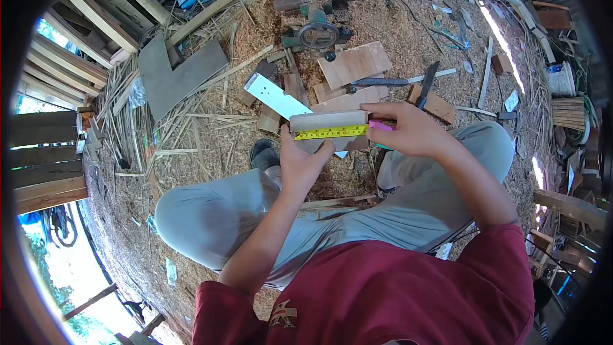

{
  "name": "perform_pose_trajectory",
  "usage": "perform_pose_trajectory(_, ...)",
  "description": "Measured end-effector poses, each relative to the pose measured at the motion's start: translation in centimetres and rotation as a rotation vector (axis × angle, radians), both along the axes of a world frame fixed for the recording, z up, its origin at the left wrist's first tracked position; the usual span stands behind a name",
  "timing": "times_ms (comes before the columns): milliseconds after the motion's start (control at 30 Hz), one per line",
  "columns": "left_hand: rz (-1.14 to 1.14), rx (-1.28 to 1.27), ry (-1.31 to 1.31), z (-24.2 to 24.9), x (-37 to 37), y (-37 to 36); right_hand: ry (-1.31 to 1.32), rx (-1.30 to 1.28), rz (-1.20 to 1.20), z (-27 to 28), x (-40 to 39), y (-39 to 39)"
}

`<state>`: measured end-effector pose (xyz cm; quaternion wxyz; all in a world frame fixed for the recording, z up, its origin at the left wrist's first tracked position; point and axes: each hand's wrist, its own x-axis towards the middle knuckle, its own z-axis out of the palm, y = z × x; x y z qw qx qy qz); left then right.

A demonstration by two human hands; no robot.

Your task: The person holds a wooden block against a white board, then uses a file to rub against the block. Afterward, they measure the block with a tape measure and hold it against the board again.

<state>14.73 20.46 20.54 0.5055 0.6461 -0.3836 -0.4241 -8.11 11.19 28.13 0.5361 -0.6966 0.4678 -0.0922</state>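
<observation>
A yellow tape measure blade (329, 132) lies stretched along a short wooden block (327, 119) in front of me. My left hand (301, 158) grips the block's left end, with the thumb near its lower edge and the blade's end by the fingers. My right hand (408, 129) is closed around the pink tape measure case (380, 126) at the block's right end, fingers reaching over the wood. From behind the block a flat whitish metal piece (276, 93) sticks out to the upper left.
Beyond the block lie loose boards (354, 64), a dark-handled tool (380, 82) and a dark blade (428, 83). A machine with a handwheel (318, 36) stands farther off. Grey sheet material (179, 76) rests at left. Wood shavings (255, 32) and thin strips cover the ground.
</observation>
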Motion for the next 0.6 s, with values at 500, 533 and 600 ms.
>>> perform_pose_trajectory(500,-0.013,0.021,-0.027,0.1,-0.1,-0.1,0.038,0.023,0.001,0.0,0.1,0.1)
perform_pose_trajectory(533,0.004,0.000,-0.035,-0.1,-0.2,-0.1,0.040,0.014,0.006,0.0,0.1,0.1)
perform_pose_trajectory(600,0.011,-0.001,-0.040,-0.5,-0.1,0.0,0.049,0.003,0.015,0.1,0.2,0.1)
